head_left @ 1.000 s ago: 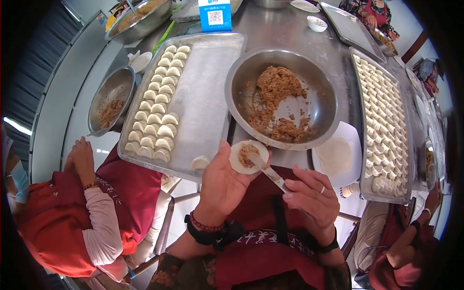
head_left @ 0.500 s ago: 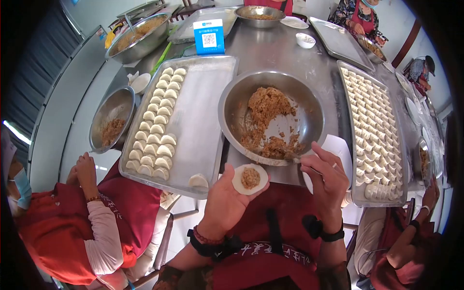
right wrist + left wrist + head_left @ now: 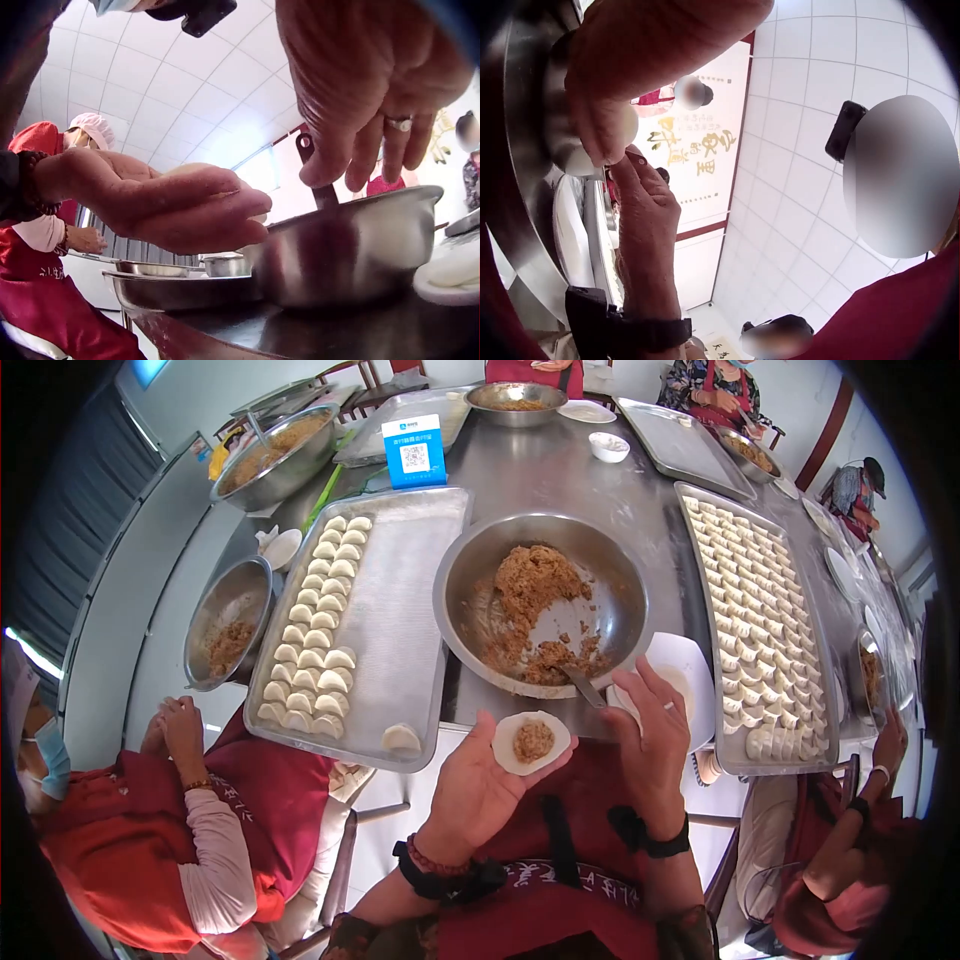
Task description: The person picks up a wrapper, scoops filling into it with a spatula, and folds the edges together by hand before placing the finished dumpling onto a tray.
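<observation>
My left hand (image 3: 478,775) is palm up at the table's front edge and cups a round dough wrapper (image 3: 532,742) with a lump of brown filling in its middle. My right hand (image 3: 652,728) hovers just right of it at the near rim of the big steel bowl (image 3: 450,570) of filling (image 3: 530,585). Its fingertips are at the handle of a spoon (image 3: 583,685) that lies in the bowl. In the right wrist view the right hand (image 3: 367,82) hangs over the dark handle (image 3: 321,193); a pinch is not clear. My left hand (image 3: 165,202) shows there from the side.
A steel tray (image 3: 400,590) left of the bowl holds rows of dumplings (image 3: 320,620); another full tray (image 3: 750,620) lies right. A white plate (image 3: 690,670) of wrappers sits under my right hand. A small bowl (image 3: 232,615) stands at left. People in red sit on both sides.
One second ago my right hand spread filling on the wrapper with the spoon. It then carried the spoon to the bowl, where the spoon now lies. The left hand dropped slightly toward me.
</observation>
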Motion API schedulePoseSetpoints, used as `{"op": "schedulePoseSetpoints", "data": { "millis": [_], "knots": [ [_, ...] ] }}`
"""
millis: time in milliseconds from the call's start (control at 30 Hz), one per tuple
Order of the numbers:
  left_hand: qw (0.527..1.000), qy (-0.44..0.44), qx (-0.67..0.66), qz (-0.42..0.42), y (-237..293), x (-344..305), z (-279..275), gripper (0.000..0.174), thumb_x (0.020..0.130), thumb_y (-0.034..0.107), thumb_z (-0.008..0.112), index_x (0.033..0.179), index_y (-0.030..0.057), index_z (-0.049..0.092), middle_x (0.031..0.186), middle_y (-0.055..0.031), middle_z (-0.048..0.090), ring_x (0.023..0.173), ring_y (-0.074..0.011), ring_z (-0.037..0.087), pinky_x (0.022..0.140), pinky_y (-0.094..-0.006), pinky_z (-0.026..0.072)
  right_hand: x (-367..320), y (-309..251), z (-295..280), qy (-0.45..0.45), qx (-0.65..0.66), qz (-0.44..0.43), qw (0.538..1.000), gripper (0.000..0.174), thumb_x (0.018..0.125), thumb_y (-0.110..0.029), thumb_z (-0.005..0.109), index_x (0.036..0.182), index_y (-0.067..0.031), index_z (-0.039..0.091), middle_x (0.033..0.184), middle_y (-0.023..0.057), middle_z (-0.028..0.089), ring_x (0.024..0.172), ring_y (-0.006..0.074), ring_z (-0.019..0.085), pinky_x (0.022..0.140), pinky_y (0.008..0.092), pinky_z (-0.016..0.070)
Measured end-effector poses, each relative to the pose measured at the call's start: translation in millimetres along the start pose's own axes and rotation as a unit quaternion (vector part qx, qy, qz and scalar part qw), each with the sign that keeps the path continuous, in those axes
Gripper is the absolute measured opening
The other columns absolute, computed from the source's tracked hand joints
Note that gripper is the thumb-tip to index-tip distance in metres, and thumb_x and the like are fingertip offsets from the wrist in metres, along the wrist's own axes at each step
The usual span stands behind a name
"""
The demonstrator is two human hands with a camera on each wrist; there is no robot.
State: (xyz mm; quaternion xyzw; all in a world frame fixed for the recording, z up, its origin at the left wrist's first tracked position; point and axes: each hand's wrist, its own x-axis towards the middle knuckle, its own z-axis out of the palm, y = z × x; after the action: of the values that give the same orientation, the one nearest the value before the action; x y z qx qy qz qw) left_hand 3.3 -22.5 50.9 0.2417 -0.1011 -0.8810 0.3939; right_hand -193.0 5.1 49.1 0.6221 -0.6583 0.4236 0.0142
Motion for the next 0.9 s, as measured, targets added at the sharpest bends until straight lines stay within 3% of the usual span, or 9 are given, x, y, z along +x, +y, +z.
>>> {"op": "schedulePoseSetpoints", "data": {
  "millis": [100,300,400,500,600,800,900],
  "knots": [
    [1.0,-0.01,0.0,-0.011,-3.2,-0.1,1.3,0.067,0.108,0.045,0.021,0.14,-0.0124,0.032,0.14,-0.0328,0.045,0.132,-0.0503,0.044,0.114,-0.0585,0.0363,-20.6,0.5,-11.0,0.002,0.039,0.027,0.999,0.029,0.079,-0.008,0.076,0.106,-0.005,0.069,0.113,0.0118,0.071,0.122,0.0317,0.061,0.1,0.0425,0.0462],
    [0.998,-0.052,-0.004,-0.036,-9.9,-1.4,3.0,0.067,0.108,0.045,0.02,0.141,-0.0117,0.031,0.142,-0.0302,0.046,0.133,-0.047,0.044,0.114,-0.0603,0.0357,-50.8,-0.7,-13.3,-0.045,0.236,0.099,0.966,0.035,0.073,-0.011,0.083,0.105,-0.0058,0.071,0.117,0.0127,0.071,0.122,0.0322,0.061,0.097,0.0395,0.0507],
    [0.994,-0.082,-0.047,-0.057,-13.6,-1.6,-5.2,0.066,0.108,0.045,0.02,0.142,-0.0097,0.032,0.143,-0.0283,0.045,0.134,-0.0433,0.045,0.114,-0.0602,0.0359,-51.6,-1.9,-15.0,-0.071,0.258,0.063,0.961,0.034,0.072,-0.012,0.083,0.104,-0.0066,0.071,0.119,0.0137,0.07,0.122,0.0327,0.061,0.096,0.039,0.0512],
    [0.997,-0.043,-0.03,-0.063,-13.2,-4.2,-4.0,0.064,0.108,0.045,0.019,0.142,-0.0077,0.033,0.143,-0.0268,0.046,0.134,-0.0405,0.045,0.113,-0.06,0.0361,-54.3,2.0,-13.4,-0.091,0.264,0.031,0.96,0.033,0.072,-0.011,0.082,0.104,-0.007,0.072,0.12,0.0129,0.069,0.121,0.0325,0.062,0.096,0.0386,0.0512],
    [0.997,-0.053,-0.027,-0.056,-11.8,-6.0,-2.6,0.062,0.108,0.044,0.018,0.137,-0.0071,0.038,0.136,-0.0227,0.052,0.128,-0.0362,0.053,0.109,-0.0561,0.0438,-52.8,-1.4,-16.5,-0.103,0.244,0.024,0.964,0.032,0.072,-0.011,0.081,0.103,-0.0075,0.071,0.121,0.0121,0.069,0.12,0.0325,0.062,0.096,0.0387,0.0505],
    [0.996,-0.034,-0.013,-0.082,-15.0,-6.2,-4.8,0.064,0.108,0.046,0.02,0.142,-0.006,0.035,0.142,-0.0222,0.048,0.132,-0.0369,0.049,0.111,-0.0594,0.0385,-55.5,3.8,-14.8,-0.115,0.281,0.009,0.953,0.026,0.074,-0.008,0.079,0.099,-0.0084,0.072,0.123,0.0116,0.068,0.122,0.0323,0.061,0.097,0.0399,0.0485],
    [0.991,-0.086,-0.049,-0.093,-16.7,-3.7,-11.0,0.065,0.108,0.046,0.02,0.142,-0.0061,0.035,0.142,-0.0223,0.048,0.132,-0.037,0.048,0.111,-0.0595,0.0388,-54.8,5.7,-14.3,-0.125,0.28,0.0,0.952,0.022,0.075,-0.007,0.078,0.096,-0.0088,0.073,0.123,0.0112,0.069,0.123,0.0329,0.06,0.098,0.0405,0.0478]
  ]
}}
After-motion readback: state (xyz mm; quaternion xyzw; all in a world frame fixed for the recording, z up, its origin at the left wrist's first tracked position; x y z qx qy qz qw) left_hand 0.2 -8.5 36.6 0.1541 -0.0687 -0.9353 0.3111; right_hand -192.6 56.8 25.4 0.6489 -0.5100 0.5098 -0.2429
